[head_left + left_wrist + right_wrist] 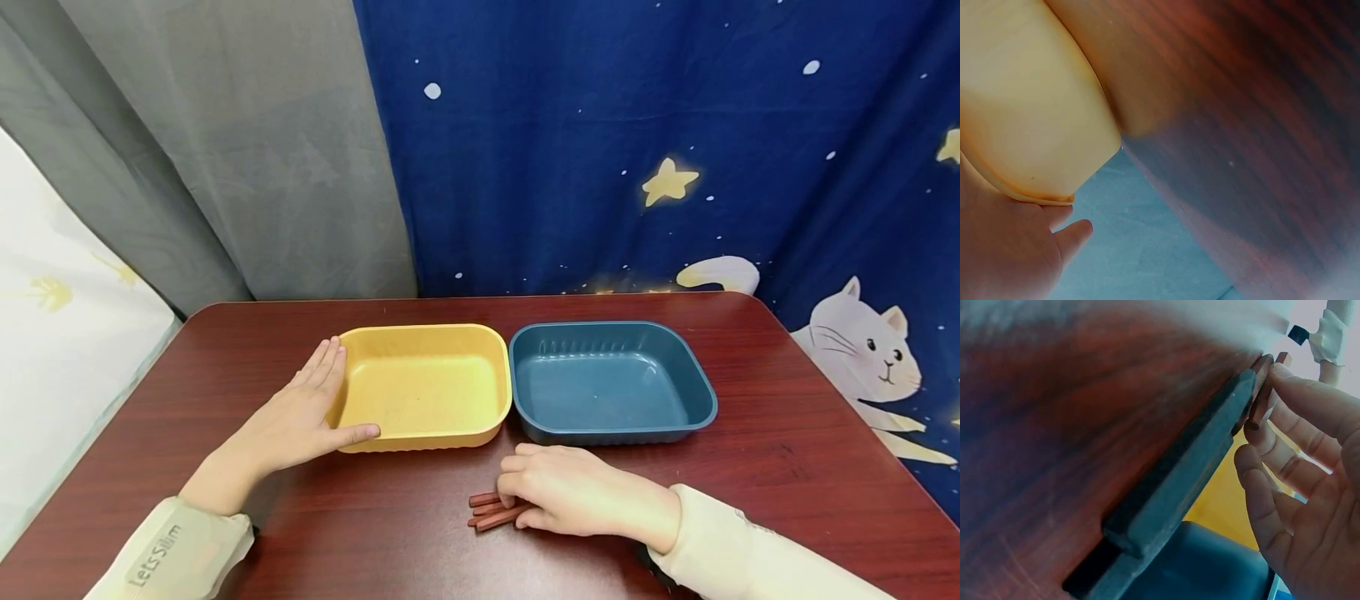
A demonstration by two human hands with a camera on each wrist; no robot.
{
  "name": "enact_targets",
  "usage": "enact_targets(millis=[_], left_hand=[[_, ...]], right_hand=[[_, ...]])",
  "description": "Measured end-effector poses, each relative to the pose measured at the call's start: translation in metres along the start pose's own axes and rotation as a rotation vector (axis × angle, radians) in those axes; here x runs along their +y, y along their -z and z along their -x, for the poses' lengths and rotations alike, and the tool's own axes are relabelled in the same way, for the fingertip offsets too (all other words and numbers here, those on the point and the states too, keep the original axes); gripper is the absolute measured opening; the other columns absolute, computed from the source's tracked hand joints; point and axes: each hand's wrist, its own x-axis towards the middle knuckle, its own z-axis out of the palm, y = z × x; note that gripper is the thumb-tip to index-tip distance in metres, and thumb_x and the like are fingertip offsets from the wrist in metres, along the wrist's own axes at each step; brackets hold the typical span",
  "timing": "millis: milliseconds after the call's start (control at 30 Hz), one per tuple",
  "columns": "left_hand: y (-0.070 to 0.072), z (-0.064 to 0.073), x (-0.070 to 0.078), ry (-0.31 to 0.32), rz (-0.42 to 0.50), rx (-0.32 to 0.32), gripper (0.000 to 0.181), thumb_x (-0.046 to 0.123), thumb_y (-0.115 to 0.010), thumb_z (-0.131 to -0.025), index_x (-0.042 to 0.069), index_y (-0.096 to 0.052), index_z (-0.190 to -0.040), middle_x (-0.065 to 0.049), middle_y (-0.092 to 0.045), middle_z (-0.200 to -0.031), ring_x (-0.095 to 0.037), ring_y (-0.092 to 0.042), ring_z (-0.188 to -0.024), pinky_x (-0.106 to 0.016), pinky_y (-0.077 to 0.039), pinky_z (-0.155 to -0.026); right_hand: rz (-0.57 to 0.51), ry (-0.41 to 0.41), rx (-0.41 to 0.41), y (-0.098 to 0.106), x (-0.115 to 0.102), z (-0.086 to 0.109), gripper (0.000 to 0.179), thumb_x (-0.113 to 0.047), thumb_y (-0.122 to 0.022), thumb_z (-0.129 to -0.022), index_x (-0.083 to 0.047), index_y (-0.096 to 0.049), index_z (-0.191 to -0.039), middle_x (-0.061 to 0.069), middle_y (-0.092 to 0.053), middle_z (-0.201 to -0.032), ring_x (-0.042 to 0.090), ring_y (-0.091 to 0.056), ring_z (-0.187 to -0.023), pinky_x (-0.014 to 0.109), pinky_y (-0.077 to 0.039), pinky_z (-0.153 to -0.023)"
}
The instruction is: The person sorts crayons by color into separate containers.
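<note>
My left hand (300, 412) lies along the left end of a yellow tray (420, 440), its fingers straight and the thumb along the front rim. In the left wrist view, fingers touch the outside of that tray (1041, 100). In front of a dark blue tray (615, 435), my right hand (562, 487) reaches down over several reddish-brown sticks (495, 518). The right wrist view shows its thumb and index finger pinching one short stick (1262, 407). Other sticks (1179, 481) lie on the table beside the hand, their right ends hidden by it in the head view.
The two trays stand side by side on a dark red wood-grain table (360, 525). Behind its far edge hang a grey curtain (285, 150) and a blue starry curtain (540, 167). White cloth (67, 333) hangs along the left side.
</note>
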Motion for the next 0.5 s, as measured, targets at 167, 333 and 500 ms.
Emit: enact_targets(millis=[167,333,500], left_hand=[[0.0000,0.0002,0.0001,0.004,0.010,0.003,0.120,0.075,-0.058,-0.084,-0.004,-0.003,-0.157,-0.015,0.005,-0.167,-0.035,0.002,-0.156,-0.053,-0.014,-0.124],[-0.0011,-0.0008,-0.0001,0.002,0.017,0.004,0.121,0.074,-0.059,-0.083,-0.005,-0.004,-0.157,-0.017,0.005,-0.167,-0.035,0.002,-0.156,-0.052,-0.013,-0.125],[-0.0022,-0.0011,-0.0003,-0.004,0.026,0.002,0.122,0.073,-0.059,-0.083,-0.007,-0.004,-0.156,-0.019,0.004,-0.166,-0.036,0.002,-0.155,-0.052,-0.011,-0.125]], right_hand=[[-0.044,-0.018,-0.027,-0.0001,0.0014,-0.0024,0.020,-0.025,-0.079,-0.082,-0.026,-0.059,-0.082,-0.017,-0.055,-0.079,0.001,-0.050,-0.080,0.016,-0.044,-0.067],[-0.111,-0.051,-0.049,0.0010,0.0025,-0.0022,0.019,-0.023,-0.076,-0.084,-0.026,-0.058,-0.081,-0.017,-0.052,-0.077,0.001,-0.048,-0.078,0.016,-0.041,-0.065],[-0.190,-0.088,-0.059,0.0033,0.0031,-0.0011,0.016,-0.022,-0.074,-0.086,-0.027,-0.059,-0.082,-0.015,-0.049,-0.073,0.000,-0.044,-0.075,0.015,-0.037,-0.062]])
